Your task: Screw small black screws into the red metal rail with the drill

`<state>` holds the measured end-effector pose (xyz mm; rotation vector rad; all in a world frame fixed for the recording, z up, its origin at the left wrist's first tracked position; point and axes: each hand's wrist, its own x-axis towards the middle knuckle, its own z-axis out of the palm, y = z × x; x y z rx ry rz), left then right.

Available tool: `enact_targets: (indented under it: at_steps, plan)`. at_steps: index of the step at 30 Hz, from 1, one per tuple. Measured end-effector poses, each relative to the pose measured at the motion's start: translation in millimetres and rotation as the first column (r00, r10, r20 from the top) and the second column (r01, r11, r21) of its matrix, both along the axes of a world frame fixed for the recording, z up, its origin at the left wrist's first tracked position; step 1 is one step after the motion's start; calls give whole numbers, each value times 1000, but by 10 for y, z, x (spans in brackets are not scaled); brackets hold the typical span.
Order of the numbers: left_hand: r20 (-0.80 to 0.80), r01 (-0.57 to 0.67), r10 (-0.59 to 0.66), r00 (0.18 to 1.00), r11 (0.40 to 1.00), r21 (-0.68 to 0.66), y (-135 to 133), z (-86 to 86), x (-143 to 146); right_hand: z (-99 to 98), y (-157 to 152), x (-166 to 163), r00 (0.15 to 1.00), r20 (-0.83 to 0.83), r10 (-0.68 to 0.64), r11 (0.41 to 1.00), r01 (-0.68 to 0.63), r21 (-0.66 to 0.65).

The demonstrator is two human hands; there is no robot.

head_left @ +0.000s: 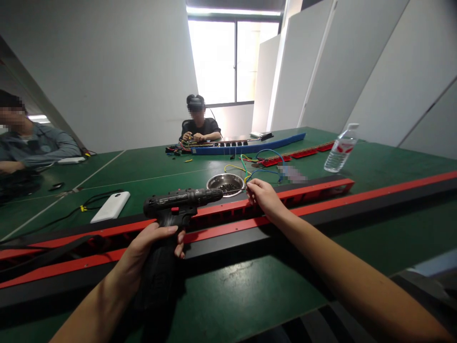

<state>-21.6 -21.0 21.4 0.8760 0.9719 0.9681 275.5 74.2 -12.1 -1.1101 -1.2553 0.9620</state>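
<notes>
My left hand is wrapped around the grip of a black cordless drill, whose nose points right above a long red and black rail. My right hand is pinched at the drill's tip, fingers together just beside a small metal bowl. What the fingers hold is too small to make out. The rail runs across the green table from left to right in front of me.
Loose coloured wires lie behind the bowl. A white power bank with a black cable sits at the left, a water bottle at the right. One person sits across at a blue rail; another person's sleeve is at far left.
</notes>
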Motion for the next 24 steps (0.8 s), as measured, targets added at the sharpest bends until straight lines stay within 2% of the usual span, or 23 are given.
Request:
enact_targets:
  at_steps: [10,17,24]
  plan:
    - [84,-35,46,995,992,-121,-44,87,28,-16,-9,6,994,-34,108,994,-108,1]
    - [46,-55,60,997,993,-102,-53,100,42,-44,13,24,994,2,107,994,-107,8]
    - [103,-35,51,993,988,-151,-47,91,37,-39,5,18,991,15,130,991,-130,5]
